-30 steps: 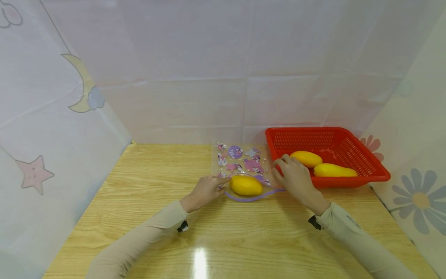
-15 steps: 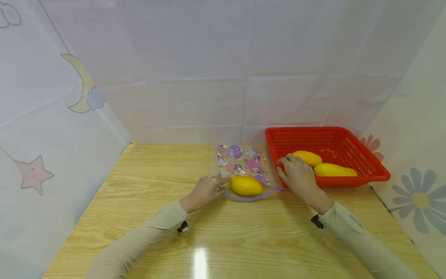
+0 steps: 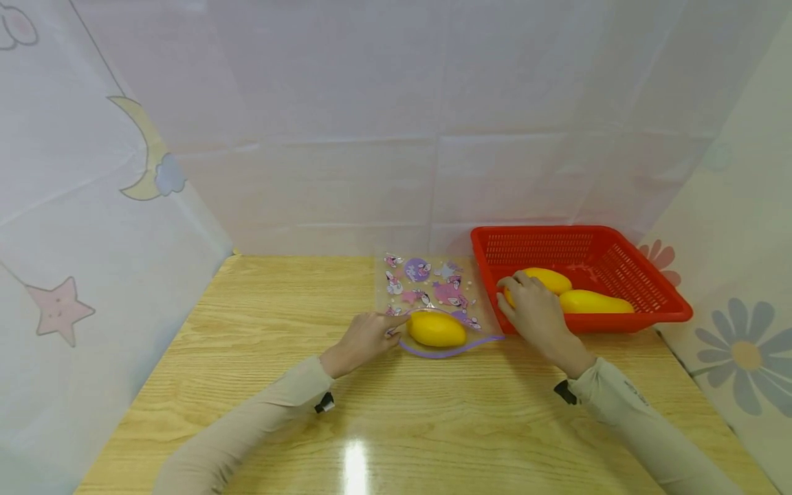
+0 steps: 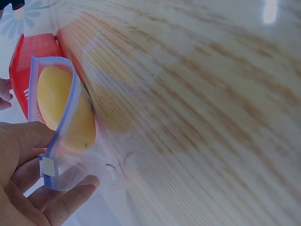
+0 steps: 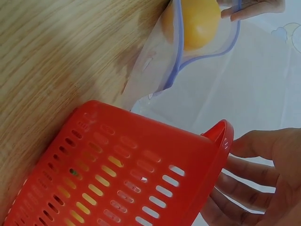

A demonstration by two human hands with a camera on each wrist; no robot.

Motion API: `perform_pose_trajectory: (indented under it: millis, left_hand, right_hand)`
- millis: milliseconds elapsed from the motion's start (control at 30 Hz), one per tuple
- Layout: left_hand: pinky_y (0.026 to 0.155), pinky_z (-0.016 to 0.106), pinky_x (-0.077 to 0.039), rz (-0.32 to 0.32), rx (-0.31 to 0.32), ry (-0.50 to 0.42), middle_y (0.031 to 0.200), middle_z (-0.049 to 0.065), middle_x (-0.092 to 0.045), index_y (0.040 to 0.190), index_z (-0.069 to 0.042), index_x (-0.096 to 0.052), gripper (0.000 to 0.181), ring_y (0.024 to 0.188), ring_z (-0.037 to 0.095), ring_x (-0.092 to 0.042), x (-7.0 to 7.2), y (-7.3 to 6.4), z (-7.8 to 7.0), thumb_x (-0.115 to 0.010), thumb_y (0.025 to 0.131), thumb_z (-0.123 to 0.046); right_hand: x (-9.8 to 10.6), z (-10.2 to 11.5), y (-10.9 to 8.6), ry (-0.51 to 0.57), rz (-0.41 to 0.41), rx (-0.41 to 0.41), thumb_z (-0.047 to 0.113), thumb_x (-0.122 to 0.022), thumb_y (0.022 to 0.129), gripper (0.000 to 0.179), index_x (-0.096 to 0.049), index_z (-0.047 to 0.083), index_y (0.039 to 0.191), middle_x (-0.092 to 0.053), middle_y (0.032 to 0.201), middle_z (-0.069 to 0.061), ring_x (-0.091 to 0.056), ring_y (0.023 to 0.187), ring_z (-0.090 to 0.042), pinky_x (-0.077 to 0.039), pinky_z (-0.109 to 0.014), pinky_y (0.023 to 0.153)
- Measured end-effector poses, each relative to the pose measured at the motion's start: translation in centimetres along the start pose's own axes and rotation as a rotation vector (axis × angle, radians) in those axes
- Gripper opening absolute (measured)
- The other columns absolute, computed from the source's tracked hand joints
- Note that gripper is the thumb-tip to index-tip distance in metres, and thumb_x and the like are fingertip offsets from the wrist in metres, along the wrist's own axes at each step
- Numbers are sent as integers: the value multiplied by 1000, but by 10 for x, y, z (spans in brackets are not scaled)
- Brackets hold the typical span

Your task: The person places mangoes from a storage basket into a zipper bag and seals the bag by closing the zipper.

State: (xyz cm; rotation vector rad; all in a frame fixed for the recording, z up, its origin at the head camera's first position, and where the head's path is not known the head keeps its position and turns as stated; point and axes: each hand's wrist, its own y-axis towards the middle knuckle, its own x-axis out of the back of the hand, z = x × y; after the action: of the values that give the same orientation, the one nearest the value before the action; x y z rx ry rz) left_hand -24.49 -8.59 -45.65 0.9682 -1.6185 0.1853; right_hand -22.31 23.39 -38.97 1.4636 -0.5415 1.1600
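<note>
- Running in from the bottom corners, two beige sleeves (image 3: 247, 426) frame a wide stretch of desk (image 3: 427, 426), with a white glare on its grain; small print on the right sleeve is too small to read
- The left hand (image 3: 365, 342) pinches one corner of the zip bag (image 3: 433, 285) beside its pale slider (image 4: 48, 166), thumb on one face and fingers curled on the other
- The bag lies on the desk, its purple-edged mouth gaping toward the near side; the yellow fruit (image 3: 436, 328) sits just inside that mouth
- The right hand (image 3: 535, 313) reaches over the left front corner of the red basket (image 3: 625, 321), fingers bent down inside the rim; part of a covered fruit (image 3: 509, 297) shows beneath them, but the fingertips are hidden, so I cannot tell whether they grip it
- Bag and basket stand side by side with hardly any room between; left of the bag, wood runs to the slanting desk edge
- Cartoon figures and stars decorate the bag; lettering on its purple circle cannot be read
- Farther back in the basket lie a rear fruit (image 3: 548, 280) and a long fruit (image 3: 595, 302)
- A pale sheet (image 3: 346, 137) rises at the far desk edge, just beyond the bag
</note>
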Motion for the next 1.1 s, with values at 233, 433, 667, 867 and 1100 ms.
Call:
perform_pose_trajectory:
  millis: [233, 433, 667, 867, 1100]
  left_hand:
    - [38, 13, -20, -15, -4, -8, 53, -9, -41, 123, -4, -70, 38, 42, -3, -18, 0, 0, 0, -75, 86, -6]
    - [38, 13, -21, -15, -3, -11, 53, -9, -42, 123, -4, -70, 38, 42, -3, -18, 0, 0, 0, -75, 86, -5]
    - [38, 13, -21, 0, 6, -11, 52, -9, -40, 123, -4, -69, 38, 42, -2, -19, 0, 0, 0, -75, 86, -6]
    - [38, 14, -21, -7, 1, -16, 53, -9, -41, 123, -4, -69, 38, 42, -2, -19, 0, 0, 0, -74, 86, -5]
    - [38, 14, -22, -11, -3, -5, 60, -3, -58, 122, -4, -70, 37, 42, -1, -24, 0, 0, 0, -75, 85, -6]
  right_hand:
    - [-1, -6, 2, 10, -10, -18, 11, -72, 86, 19, -70, -2, 99, -62, 94, -17, -61, 76, -36, -52, -44, 49]
    - [1, -8, 3, 4, 2, -32, 12, -73, 86, 20, -70, -3, 101, -63, 95, -19, -61, 77, -37, -51, -41, 46]
    - [3, -13, 4, 9, 28, -65, 13, -70, 88, 26, -67, -5, 107, -63, 98, -22, -62, 81, -40, -53, -48, 50]
    - [5, -17, 6, 3, 70, -106, 15, -69, 89, 34, -64, -8, 114, -62, 100, -25, -62, 80, -41, -53, -49, 52]
    - [2, -25, 7, -27, 105, -135, 18, -71, 89, 39, -63, -12, 113, -63, 104, -30, -64, 80, -45, -53, -51, 52]
